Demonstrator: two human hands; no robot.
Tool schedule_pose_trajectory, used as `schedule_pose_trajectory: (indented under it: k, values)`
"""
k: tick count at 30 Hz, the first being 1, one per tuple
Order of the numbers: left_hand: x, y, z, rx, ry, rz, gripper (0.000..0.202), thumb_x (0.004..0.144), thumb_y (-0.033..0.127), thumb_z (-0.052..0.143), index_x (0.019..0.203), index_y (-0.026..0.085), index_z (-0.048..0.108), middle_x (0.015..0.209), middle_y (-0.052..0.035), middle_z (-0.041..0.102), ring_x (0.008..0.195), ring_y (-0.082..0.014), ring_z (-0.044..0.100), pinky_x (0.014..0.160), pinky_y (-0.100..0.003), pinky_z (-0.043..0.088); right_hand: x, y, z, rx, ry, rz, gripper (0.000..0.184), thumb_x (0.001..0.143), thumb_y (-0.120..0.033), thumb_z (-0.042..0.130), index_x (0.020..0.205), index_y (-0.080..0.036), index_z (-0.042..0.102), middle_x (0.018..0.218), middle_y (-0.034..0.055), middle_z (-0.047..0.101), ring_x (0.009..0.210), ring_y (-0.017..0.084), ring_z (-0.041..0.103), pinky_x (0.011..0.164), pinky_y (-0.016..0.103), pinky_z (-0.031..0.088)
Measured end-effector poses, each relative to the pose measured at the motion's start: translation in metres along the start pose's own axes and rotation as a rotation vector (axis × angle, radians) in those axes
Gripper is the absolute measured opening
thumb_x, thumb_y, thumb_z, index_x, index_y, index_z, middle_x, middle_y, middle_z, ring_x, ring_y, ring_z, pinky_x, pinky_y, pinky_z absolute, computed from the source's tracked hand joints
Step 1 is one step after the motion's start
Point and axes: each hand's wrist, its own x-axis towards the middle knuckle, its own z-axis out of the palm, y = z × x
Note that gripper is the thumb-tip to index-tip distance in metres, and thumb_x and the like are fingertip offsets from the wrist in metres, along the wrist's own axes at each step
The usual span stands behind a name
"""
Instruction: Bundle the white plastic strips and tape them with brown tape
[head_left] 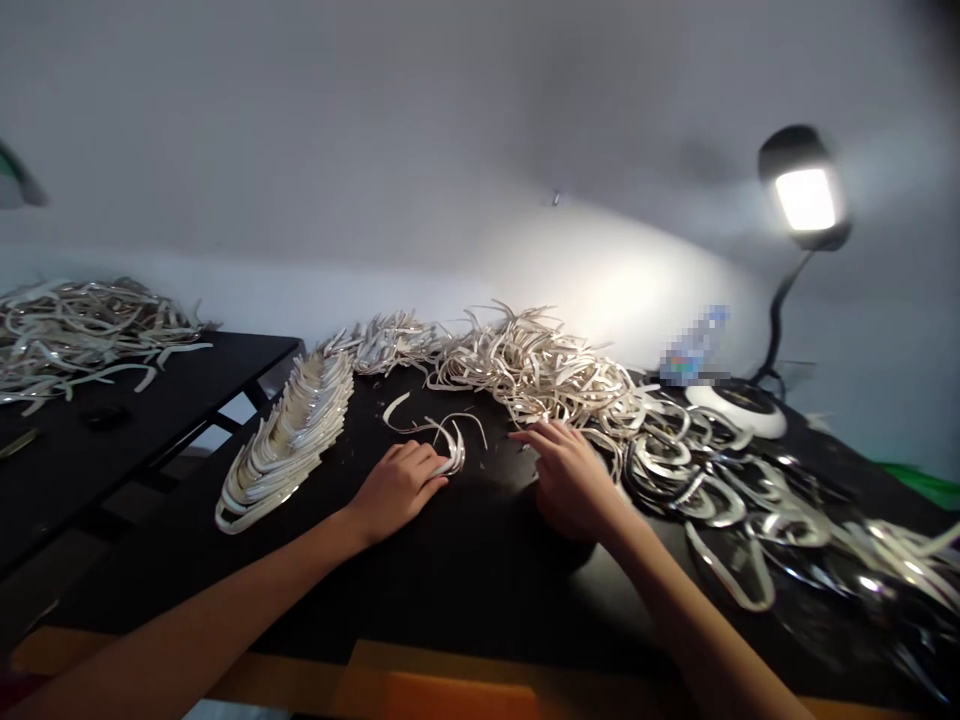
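Observation:
In the head view my left hand point(405, 485) is closed near the middle of the black table, its fingers and thumb at the near end of a small bunch of curved white strips point(456, 445) with shiny edges. Thin strip ends fan out behind it. Right of that bunch, my right hand point(566, 470) hovers low, index finger stretched to the left and holding nothing visible; its other fingers are partly hidden. It is nearest a large tangled heap of pale strips point(540, 365). To the left lies a long row of nested, bent strips point(292, 430).
Looped strips point(705, 480) spread along the right side. Behind them stand a lit desk lamp point(806, 190) with a white base point(739, 408) and a blurred-out bottle point(694, 350). A second black table point(172, 400) at left carries another strip heap point(82, 325). A white wall rises behind.

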Motion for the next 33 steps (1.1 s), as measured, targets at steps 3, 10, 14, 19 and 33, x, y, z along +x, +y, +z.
schedule_pose_trajectory:
  k: [3,10,14,19,33]
  values:
    - [0.0,0.002,0.004,0.024,-0.064,0.117,0.034,0.109,0.024,0.042,0.13,0.021,0.068,0.111,-0.008,0.069,0.105,-0.0235,0.06,0.1,-0.043,0.047,-0.001,-0.029,0.017,0.106,-0.026,-0.168,0.072,0.085,0.004,0.044,0.151,-0.024,0.052,0.145,0.0099,0.062,0.129,0.026,0.058,0.108,0.045,0.049]
    - [-0.007,-0.008,-0.007,-0.047,-0.15,0.232,0.057,0.092,0.003,0.048,0.142,0.026,0.061,0.123,-0.0068,0.068,0.123,-0.0231,0.059,0.125,-0.053,0.029,-0.003,-0.047,0.045,-0.05,-0.021,-0.264,0.062,0.093,-0.004,0.051,0.153,-0.019,0.051,0.169,0.0132,0.035,0.158,0.031,0.031,0.124,0.058,0.036]
    - [-0.009,0.001,-0.01,-0.111,-0.121,0.215,0.04,0.094,0.008,0.052,0.128,0.023,0.066,0.121,-0.0051,0.07,0.121,-0.021,0.061,0.126,-0.049,0.026,-0.005,-0.046,0.053,-0.02,-0.098,-0.254,0.048,0.1,-0.01,0.05,0.147,-0.015,0.057,0.159,0.0151,0.05,0.152,0.03,0.042,0.126,0.06,0.033]
    - [-0.007,0.014,-0.004,-0.056,-0.073,0.086,0.019,0.103,0.035,0.06,0.111,0.02,0.068,0.107,-0.0055,0.07,0.103,-0.0234,0.062,0.101,-0.042,0.046,-0.005,-0.051,0.061,0.014,-0.163,-0.247,0.05,0.1,-0.006,0.048,0.15,-0.011,0.053,0.156,0.02,0.052,0.144,0.029,0.05,0.114,0.048,0.05]
    - [-0.012,0.017,-0.003,0.003,-0.116,0.193,0.012,0.098,0.028,0.069,0.093,0.018,0.062,0.095,-0.0017,0.064,0.089,-0.02,0.056,0.084,-0.034,0.039,0.0,-0.062,0.047,0.048,-0.197,-0.275,0.01,0.102,-0.022,0.062,0.096,-0.021,0.069,0.099,0.0039,0.071,0.093,0.022,0.061,0.085,0.039,0.049]
